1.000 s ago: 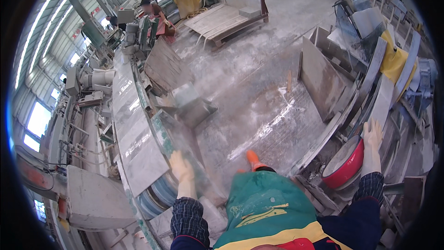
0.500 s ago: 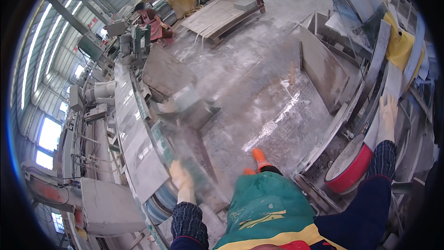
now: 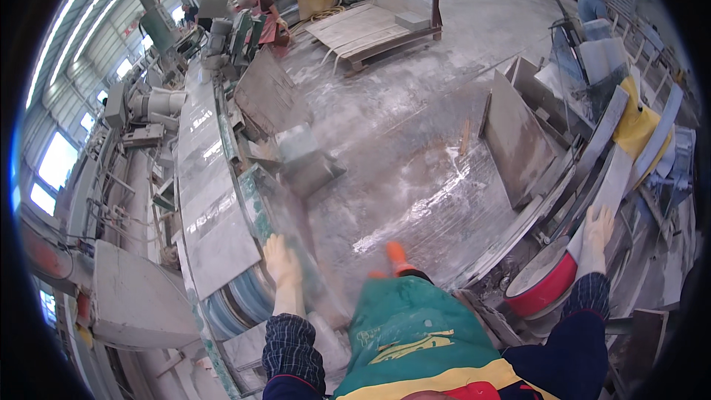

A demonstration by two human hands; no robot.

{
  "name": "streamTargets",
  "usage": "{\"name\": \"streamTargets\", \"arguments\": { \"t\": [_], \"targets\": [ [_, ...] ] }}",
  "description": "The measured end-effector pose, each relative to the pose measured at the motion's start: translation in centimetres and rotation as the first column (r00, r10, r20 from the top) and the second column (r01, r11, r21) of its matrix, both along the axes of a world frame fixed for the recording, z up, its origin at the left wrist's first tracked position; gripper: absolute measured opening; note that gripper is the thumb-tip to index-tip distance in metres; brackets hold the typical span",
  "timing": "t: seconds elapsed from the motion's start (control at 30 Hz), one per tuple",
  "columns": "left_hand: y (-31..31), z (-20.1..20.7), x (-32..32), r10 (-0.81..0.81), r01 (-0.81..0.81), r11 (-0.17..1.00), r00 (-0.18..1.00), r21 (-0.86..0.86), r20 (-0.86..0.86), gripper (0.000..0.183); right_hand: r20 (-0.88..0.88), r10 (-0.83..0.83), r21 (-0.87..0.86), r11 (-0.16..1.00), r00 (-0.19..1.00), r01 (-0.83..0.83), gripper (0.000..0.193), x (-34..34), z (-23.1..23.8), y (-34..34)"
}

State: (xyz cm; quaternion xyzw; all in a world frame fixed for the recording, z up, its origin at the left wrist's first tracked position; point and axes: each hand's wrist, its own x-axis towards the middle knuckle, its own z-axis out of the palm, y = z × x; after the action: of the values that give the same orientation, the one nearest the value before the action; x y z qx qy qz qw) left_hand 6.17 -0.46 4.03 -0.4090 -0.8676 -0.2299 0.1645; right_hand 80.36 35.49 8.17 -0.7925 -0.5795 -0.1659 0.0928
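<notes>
My left hand (image 3: 283, 263), in a pale glove, is at the green-edged side rail (image 3: 256, 204) of a long conveyor, its fingers stretched out and holding nothing. Beside it, a grey stone slab (image 3: 221, 252) lies flat on the conveyor, ending at a blue banded roller (image 3: 241, 302). Across the aisle, my right hand (image 3: 598, 231), also gloved, rests with fingers extended on a pale flat belt (image 3: 612, 181). That belt passes by a red-rimmed wheel (image 3: 544, 289) just below the hand. Whether the right palm presses down on the belt is hidden.
Between the two lines lies a wet floor (image 3: 400, 192). A brown panel (image 3: 518, 148) leans at the right, and a low pallet (image 3: 374, 33) stands farther off. One person (image 3: 263, 11) is at the far left machinery, another (image 3: 595, 1) at the far right.
My view has tilted up and shifted, bringing the far-right person in. My right hand has come nearer along the belt, closer to the red-rimmed wheel. My left hand stays by the rail.
</notes>
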Motion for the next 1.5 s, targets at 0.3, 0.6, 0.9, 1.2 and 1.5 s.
{"name": "streamTargets", "arguments": {
  "t": [0.3, 0.6, 0.9, 1.2, 1.5],
  "targets": [
    [0.0, 1.7, 0.9, -0.047, 0.032, 0.991, 0.991, 0.126, 0.123, 0.036, -0.405, -0.031, -0.05, 0.999, 0.914, 0.012, 0.086, -5.3, 2.7, -8.1],
    [-0.5, 1.4, 0.8, -0.046, -0.006, 0.974, 0.974, 0.228, 0.223, 0.035, -0.633, -0.221, -0.067, 0.971, 0.742, 0.231, 0.091, -9.6, 6.6, -8.5],
    [5.3, 7.1, 5.4, -0.508, -0.111, 0.741, 0.554, 0.663, 0.66, 0.038, -0.796, 0.411, 0.242, 0.889, 0.444, -0.389, 0.083, -15.8, 12.2, -5.2],
    [8.6, 12.9, 13.2, -0.787, -0.476, 0.604, -0.225, 0.639, 0.575, 0.065, -0.794, 0.473, 0.292, -0.253, -0.381, -0.922, 0.075, -45.5, 19.7, -10.4],
    [-7.8, 8.3, 4.7, -0.671, -0.811, -0.018, 0.443, 0.584, 0.595, 0.036, -0.205, 0.593, 0.083, -0.782, -0.778, -0.618, 0.074, -61.4, 13.5, -20.5]
  ]
}}
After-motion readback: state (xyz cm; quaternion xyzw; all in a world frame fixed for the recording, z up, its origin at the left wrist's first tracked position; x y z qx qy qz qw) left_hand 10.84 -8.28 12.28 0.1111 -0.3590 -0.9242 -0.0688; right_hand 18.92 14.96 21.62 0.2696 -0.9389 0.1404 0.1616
